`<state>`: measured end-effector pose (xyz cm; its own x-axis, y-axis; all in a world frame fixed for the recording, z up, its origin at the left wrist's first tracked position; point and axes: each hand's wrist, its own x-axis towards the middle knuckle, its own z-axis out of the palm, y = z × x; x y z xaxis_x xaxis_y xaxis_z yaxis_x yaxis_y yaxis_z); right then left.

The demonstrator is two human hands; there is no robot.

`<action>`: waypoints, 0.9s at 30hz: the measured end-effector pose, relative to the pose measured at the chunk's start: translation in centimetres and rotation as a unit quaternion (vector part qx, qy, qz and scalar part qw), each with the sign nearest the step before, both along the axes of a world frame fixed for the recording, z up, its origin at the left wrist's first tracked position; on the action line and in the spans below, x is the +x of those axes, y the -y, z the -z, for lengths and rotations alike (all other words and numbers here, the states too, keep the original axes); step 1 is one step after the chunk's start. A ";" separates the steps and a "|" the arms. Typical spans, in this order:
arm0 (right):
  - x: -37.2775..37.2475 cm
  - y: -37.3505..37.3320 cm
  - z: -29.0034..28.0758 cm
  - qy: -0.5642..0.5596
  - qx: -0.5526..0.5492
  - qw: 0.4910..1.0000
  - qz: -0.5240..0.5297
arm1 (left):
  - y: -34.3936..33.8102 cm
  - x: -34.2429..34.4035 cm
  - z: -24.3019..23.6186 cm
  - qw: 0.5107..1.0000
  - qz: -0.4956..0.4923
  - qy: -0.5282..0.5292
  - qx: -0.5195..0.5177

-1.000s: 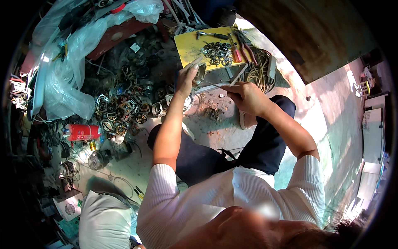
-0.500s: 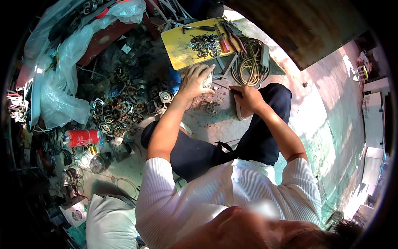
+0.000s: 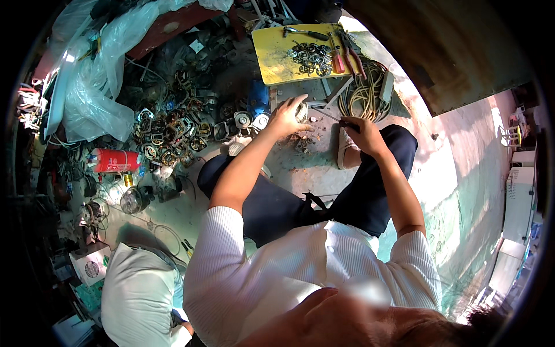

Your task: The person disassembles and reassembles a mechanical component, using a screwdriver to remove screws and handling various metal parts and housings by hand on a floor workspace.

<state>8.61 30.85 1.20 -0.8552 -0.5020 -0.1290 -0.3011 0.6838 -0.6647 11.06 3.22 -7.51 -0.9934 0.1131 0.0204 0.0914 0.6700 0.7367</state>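
Note:
Between my knees, my left hand [image 3: 288,118] is curled around a pale round metal part [image 3: 301,112], fingers and thumb on its sides. My right hand [image 3: 363,136] is closed on a tool with a thin metal shaft [image 3: 328,114], which points left toward that part; its grip is mostly hidden in the fist. Just beyond, a low yellow table [image 3: 272,62] holds a heap of small metal rings [image 3: 313,58], a ratchet wrench [image 3: 306,33], a red-handled screwdriver [image 3: 338,62] and red-handled pliers [image 3: 354,58]. Brownish scraps [image 3: 300,143] lie on the floor below my left hand.
A coiled cable [image 3: 364,95] lies right of the table. At left are piled metal motor-like parts [image 3: 173,124], a red cylinder [image 3: 115,160] and clear plastic sheeting [image 3: 95,110]. Another person in a light shirt [image 3: 139,295] is low at left. A brown panel [image 3: 439,52] hangs over the upper right.
The view has shifted, so the table and piles sit farther right or lower. My left hand has turned a little around the round part. The thin shaft now shows more clearly from my right hand.

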 end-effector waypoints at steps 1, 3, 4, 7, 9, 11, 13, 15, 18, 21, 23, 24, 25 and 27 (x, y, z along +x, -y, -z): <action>0.0 0.0 0.3 0.023 -0.015 1.000 -0.014 | 0.3 0.3 1.9 0.998 -0.040 0.024 0.050; 0.2 0.0 1.7 0.050 -0.016 0.998 -0.033 | 1.9 0.8 7.0 0.964 -0.164 0.119 0.173; 0.2 -0.2 2.5 0.042 -0.009 0.998 -0.037 | 2.5 0.8 9.1 0.931 -0.226 0.162 0.238; 0.5 0.7 3.6 0.035 -0.003 0.998 -0.051 | 7.6 2.5 15.7 0.728 -0.461 0.274 0.427; 0.8 -0.1 3.6 0.046 0.011 0.998 -0.037 | 8.6 3.8 16.8 0.595 -0.456 0.283 0.598; 0.8 0.3 4.1 0.061 -0.005 0.997 -0.048 | 11.9 5.4 20.0 0.505 -0.499 0.276 0.648; 0.7 0.7 4.7 0.075 -0.006 0.996 -0.056 | 14.6 6.8 23.1 0.482 -0.551 0.315 0.604; 0.6 0.2 5.2 0.079 0.010 0.996 -0.043 | 13.8 6.2 23.6 0.481 -0.575 0.300 0.590; 0.6 0.3 5.0 0.098 0.022 0.994 -0.042 | 14.2 5.7 24.5 0.502 -0.533 0.223 0.644; 0.6 -0.2 5.3 0.110 0.014 0.993 -0.029 | 13.3 3.5 23.7 0.480 -0.570 0.159 0.648; 0.8 -0.5 5.1 0.106 0.021 0.994 -0.025 | 12.8 3.2 22.3 0.463 -0.585 0.199 0.636; 0.8 1.3 4.4 0.102 0.004 0.993 -0.066 | 17.5 6.8 26.0 0.487 -0.552 0.145 0.661; 0.9 0.9 5.0 0.105 -0.002 0.993 -0.062 | 16.9 6.4 26.5 0.492 -0.579 0.166 0.628; 1.3 -0.3 5.5 0.116 0.020 0.992 -0.037 | 13.0 4.8 24.1 0.496 -0.487 0.212 0.687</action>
<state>9.87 31.14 -4.30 -0.7612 -0.5532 -0.3386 -0.1936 0.6921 -0.6954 15.84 -9.76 -31.56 -0.5113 -0.2559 -0.8204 -0.1412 -0.9166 0.3739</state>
